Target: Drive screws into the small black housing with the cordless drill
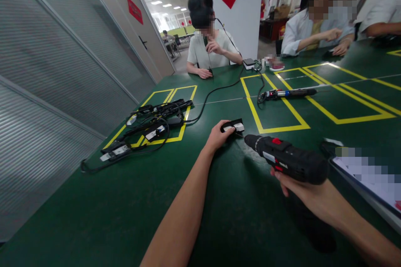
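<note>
From where I'm standing, the drill [290, 159] is showing a black body with red accents and a pale side strip. It is hovering over the green table [125, 217], lying roughly level, its chuck pointing at the block [237, 125]. That small black block is wearing a white label and resting on the tabletop just beyond the chuck. A thin bit is reaching toward it; whether they are touching, I'm not managing to tell.

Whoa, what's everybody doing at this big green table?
The right hand holds a black power drill, its front end pointing toward a small black part gripped in the left hand. Whether they touch is hard to tell. Black cabled parts lie to the left on the green table. Across it, a person handles something too.
</note>
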`<move>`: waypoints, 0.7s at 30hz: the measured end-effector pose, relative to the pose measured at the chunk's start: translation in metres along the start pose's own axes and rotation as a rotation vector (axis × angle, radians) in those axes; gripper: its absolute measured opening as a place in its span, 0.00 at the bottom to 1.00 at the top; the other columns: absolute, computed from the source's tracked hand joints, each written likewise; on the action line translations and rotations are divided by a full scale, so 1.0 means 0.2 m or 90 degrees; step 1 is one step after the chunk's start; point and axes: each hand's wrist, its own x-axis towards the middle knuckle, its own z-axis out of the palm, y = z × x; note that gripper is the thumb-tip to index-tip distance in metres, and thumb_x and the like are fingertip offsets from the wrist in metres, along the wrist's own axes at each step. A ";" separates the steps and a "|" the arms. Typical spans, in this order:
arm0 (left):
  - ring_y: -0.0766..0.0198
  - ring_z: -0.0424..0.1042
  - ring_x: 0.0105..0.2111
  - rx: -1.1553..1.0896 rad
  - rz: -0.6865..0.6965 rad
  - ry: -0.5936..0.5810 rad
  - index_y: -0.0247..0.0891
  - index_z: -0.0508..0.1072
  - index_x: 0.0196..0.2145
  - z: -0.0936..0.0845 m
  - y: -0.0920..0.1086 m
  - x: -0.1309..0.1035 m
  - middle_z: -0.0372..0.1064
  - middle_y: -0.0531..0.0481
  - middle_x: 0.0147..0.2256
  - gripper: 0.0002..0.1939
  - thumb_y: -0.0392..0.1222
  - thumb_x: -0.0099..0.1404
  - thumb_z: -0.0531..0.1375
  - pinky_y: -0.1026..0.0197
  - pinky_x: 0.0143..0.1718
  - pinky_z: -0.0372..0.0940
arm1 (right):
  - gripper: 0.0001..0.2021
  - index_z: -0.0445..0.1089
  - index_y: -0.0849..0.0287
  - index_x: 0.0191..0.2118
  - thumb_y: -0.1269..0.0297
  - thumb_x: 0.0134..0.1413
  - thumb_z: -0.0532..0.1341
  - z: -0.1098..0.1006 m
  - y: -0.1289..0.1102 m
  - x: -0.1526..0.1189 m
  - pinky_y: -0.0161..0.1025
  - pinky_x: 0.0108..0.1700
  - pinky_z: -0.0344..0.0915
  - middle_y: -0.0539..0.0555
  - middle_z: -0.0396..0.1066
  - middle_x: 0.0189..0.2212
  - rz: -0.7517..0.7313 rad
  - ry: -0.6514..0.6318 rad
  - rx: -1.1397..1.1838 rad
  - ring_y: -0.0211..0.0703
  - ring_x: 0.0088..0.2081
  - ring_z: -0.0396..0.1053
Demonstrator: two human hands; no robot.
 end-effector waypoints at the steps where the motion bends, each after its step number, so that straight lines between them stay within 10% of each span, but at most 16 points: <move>1: 0.61 0.70 0.38 0.000 -0.001 0.000 0.37 0.69 0.46 0.00 0.00 0.00 0.71 0.48 0.40 0.20 0.50 0.58 0.58 0.60 0.42 0.64 | 0.17 0.70 0.55 0.16 0.54 0.51 0.60 0.00 0.00 0.00 0.46 0.34 0.72 0.56 0.77 0.24 0.015 -0.025 0.004 0.55 0.36 0.76; 21: 0.61 0.70 0.39 -0.015 -0.011 -0.001 0.37 0.69 0.46 0.00 0.01 0.00 0.71 0.48 0.40 0.21 0.51 0.58 0.58 0.60 0.43 0.64 | 0.16 0.69 0.53 0.18 0.55 0.53 0.58 -0.01 -0.02 -0.01 0.47 0.34 0.71 0.57 0.77 0.26 0.037 -0.076 0.033 0.58 0.40 0.74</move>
